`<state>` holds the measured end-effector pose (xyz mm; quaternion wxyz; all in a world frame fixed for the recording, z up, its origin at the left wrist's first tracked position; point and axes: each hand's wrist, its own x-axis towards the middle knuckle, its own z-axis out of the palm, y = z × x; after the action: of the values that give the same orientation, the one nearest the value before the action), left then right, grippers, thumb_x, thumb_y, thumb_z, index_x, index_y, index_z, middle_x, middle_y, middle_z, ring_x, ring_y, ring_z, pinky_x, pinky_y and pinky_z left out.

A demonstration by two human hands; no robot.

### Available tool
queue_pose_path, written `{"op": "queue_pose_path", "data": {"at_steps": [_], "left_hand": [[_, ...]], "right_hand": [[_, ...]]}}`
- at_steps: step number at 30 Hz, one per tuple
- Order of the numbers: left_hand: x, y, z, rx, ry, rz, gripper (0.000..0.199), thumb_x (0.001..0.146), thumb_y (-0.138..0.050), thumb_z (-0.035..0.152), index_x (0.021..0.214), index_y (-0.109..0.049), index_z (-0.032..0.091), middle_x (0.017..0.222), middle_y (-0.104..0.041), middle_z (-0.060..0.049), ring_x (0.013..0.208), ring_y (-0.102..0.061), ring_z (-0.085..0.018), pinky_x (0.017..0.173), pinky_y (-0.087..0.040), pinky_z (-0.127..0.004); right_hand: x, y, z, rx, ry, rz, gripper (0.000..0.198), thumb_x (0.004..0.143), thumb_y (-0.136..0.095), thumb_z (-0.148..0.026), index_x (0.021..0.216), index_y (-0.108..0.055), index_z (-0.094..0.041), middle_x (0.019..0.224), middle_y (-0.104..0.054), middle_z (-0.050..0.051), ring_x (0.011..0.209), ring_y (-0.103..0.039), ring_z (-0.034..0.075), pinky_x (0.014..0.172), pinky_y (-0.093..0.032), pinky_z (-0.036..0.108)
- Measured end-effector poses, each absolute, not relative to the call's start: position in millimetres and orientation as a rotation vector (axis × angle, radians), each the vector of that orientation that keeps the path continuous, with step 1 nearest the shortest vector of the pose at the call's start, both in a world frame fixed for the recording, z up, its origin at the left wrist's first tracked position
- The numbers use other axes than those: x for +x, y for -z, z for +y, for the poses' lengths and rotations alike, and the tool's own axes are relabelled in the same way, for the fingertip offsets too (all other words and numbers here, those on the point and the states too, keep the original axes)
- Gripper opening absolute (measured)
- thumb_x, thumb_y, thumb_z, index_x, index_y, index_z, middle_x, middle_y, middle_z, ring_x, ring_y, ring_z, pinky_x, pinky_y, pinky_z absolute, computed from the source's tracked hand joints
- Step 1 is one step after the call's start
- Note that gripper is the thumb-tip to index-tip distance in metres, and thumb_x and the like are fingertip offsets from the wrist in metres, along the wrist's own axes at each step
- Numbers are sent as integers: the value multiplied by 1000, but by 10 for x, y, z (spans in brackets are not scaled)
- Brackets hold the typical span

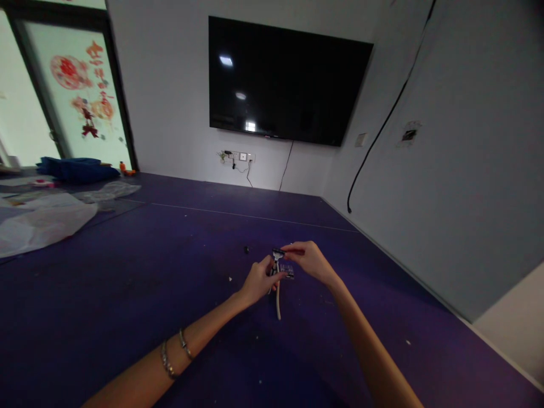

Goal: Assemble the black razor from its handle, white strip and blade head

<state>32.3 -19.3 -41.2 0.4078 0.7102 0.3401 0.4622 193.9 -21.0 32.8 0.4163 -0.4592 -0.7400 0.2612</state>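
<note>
razor [278, 288] between both hands
left hand [258, 282] grips the handle [279, 304], right hand [308, 259] pinches the head [278, 252] at one end; best hold it steady, touching only the ends.

Purple floor [127, 317]: crumpled plastic [51, 224], blue cloth [79, 170], perhaps black cap [246, 249].

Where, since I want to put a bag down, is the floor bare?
Mostly bare purple floor lies between the white plastic sheet and the left hand, and between the right hand and the right wall, bar small scraps. Crowded: around the razor between the hands, and by the glass door, where blue cloth lies.
</note>
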Motion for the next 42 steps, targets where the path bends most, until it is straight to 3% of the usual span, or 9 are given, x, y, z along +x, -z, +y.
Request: {"op": "queue_pose_path", "data": {"at_steps": [6,12,42], "left_hand": [[324,391,-203,1756,-1209,902,35,69,-64,46,78,-46,18,53,-53,6,44,-55,-11,42,-44,-22],[333,365,-227,1759,-1190,884,32,71,-63,44,83,-49,18,54,-53,7,44,-55,-11,43,-44,-22],[340,391,-208,1829,-1194,927,32,71,-63,45,82,-50,17,53,-53,7,41,-55,-11,40,-41,-20]], "right_hand": [[1902,-374,-262,-1144,-585,-1872,22,70,-56,-17,86,-70,-16,81,-71,6,75,-65,17,73,-50,30],[1877,-435,-306,-1143,-455,-1943,20,73,-55,-18,86,-71,-18,82,-70,5,74,-64,16,69,-48,28],[1875,-435,-344,-1042,-412,-2042,20,75,-52,-12,85,-69,-17,83,-67,5,76,-60,15,71,-45,27]]}}
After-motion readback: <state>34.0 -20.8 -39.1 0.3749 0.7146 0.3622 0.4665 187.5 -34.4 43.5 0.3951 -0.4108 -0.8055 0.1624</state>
